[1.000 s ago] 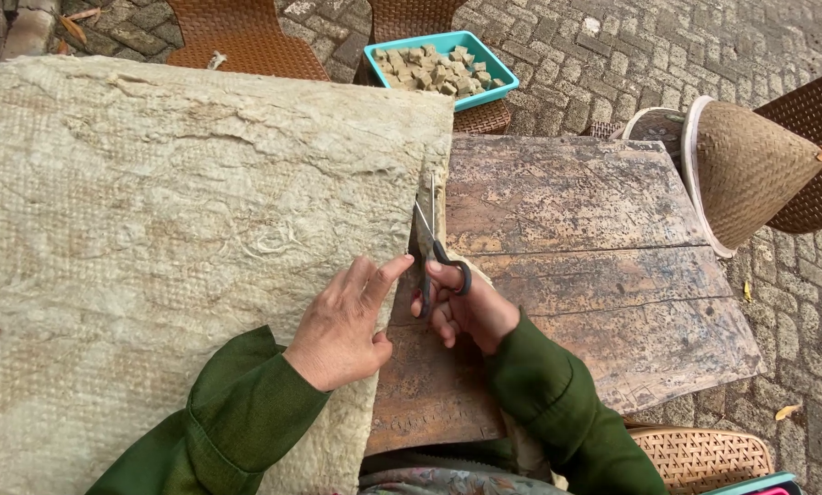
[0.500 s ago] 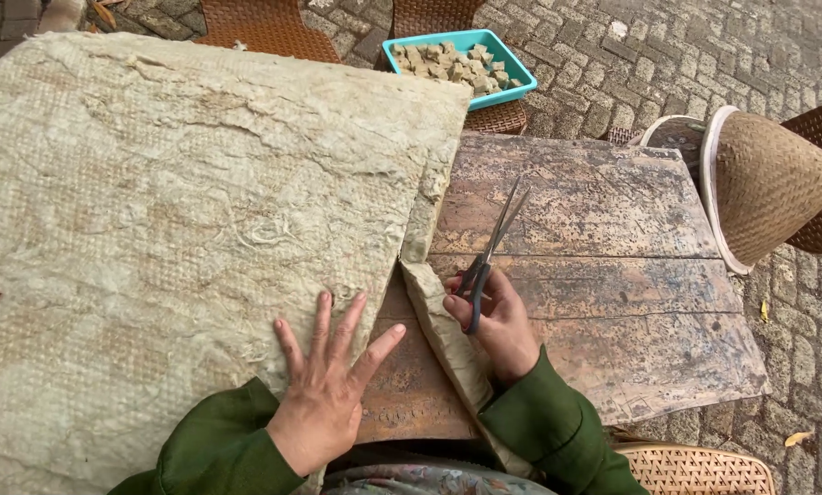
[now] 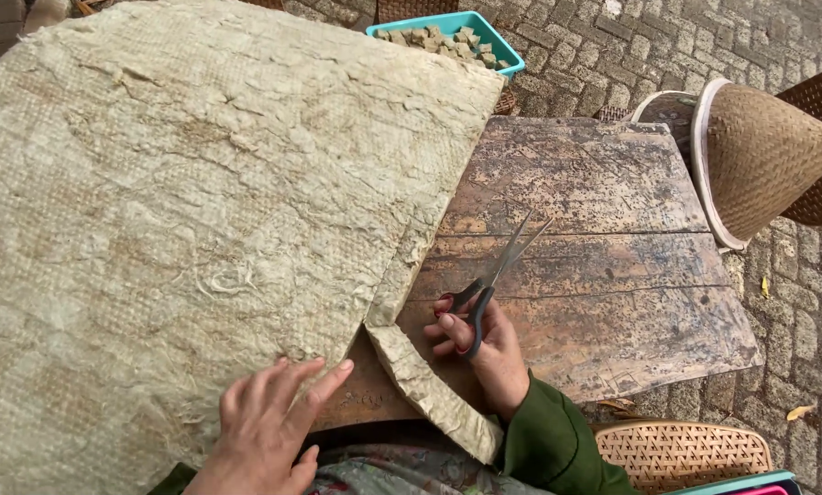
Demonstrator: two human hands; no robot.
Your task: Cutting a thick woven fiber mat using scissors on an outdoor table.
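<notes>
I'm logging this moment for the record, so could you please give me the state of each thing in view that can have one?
Scissors: blades open, held in the right hand.
Left hand: flat, fingers spread on the fibrous sheet.
Fibrous sheet: partly cut, a strip hanging off at its edge.
Teal tray: filled with small tan blocks.
Conical woven hat: lying on its side.
Wooden table: weathered, partly covered by the sheet.

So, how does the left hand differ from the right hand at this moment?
The left hand lies flat with spread fingers on the fibrous sheet; the right hand grips the scissors, blades slightly open, above the wooden table. The left holds nothing. Both are bare.
</notes>
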